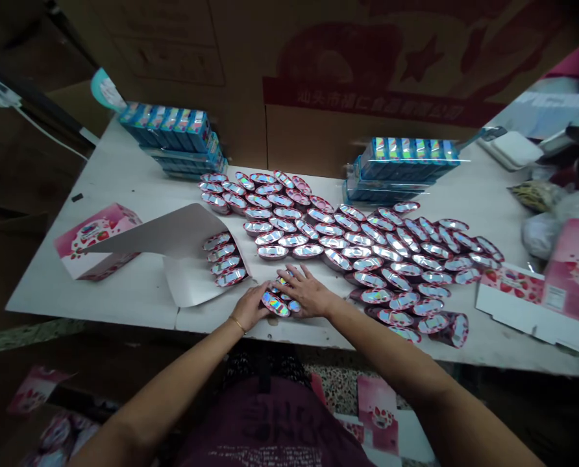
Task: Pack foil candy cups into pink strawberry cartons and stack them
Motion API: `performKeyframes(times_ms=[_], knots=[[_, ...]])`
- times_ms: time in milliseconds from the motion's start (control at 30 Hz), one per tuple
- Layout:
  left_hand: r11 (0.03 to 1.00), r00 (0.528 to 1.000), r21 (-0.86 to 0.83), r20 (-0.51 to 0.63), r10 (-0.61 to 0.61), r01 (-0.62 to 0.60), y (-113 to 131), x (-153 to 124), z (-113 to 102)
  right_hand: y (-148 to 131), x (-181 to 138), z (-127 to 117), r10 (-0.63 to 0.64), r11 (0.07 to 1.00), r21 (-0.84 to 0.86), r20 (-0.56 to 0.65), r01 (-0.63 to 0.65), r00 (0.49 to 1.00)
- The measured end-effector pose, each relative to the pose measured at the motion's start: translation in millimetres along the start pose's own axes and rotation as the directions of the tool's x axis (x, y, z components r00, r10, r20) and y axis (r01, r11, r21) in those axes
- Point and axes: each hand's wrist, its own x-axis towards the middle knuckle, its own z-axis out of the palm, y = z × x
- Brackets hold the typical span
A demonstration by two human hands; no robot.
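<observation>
Both my hands rest at the near edge of the white table (124,188), gathering a small cluster of shiny foil-lidded cups (276,302). My left hand (248,309) curls its fingers against the left side of the cluster. Laid over the cups from the right, my right hand (309,290) has its fingers spread. A large spread of the same cups (357,243) covers the table behind. An open pink strawberry box (172,250) lies to the left, a row of cups (224,259) in its tray.
Two stacks of blue packs (177,139) (399,165) stand at the back against cardboard cartons (348,71). Flat pink boxes (533,301) and plastic bags (547,227) lie at the right. More pink boxes lie on the floor (377,408).
</observation>
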Motion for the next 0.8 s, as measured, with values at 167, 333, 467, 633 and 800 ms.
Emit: performKeyframes(times_ms=[167,333,467,633,800], knots=[[0.997,0.981,-0.081,-0.195,-0.018,0.002,4,-49,-11,0,-7,-1,0.041,0.999,-0.013,-0.008,-0.041,0.999],[0.97,0.806,0.021,-0.561,-0.189,0.242,-16,-82,-92,-3,-9,-1,0.015,0.999,-0.047,-0.039,-0.017,0.999],[0.855,0.762,0.187,-0.571,-0.306,0.483,-52,-47,-160,-5,-5,-1,-0.007,0.998,-0.069,0.008,0.007,1.0],[0.711,0.833,0.465,-0.447,-0.325,0.527,-71,-5,-189,-3,-5,-9,-0.064,0.991,-0.113,0.072,0.071,0.995],[0.592,0.856,0.619,-0.404,-0.322,0.515,-64,-16,-194,-2,1,-17,-0.07,0.992,-0.099,0.103,0.081,0.992]])
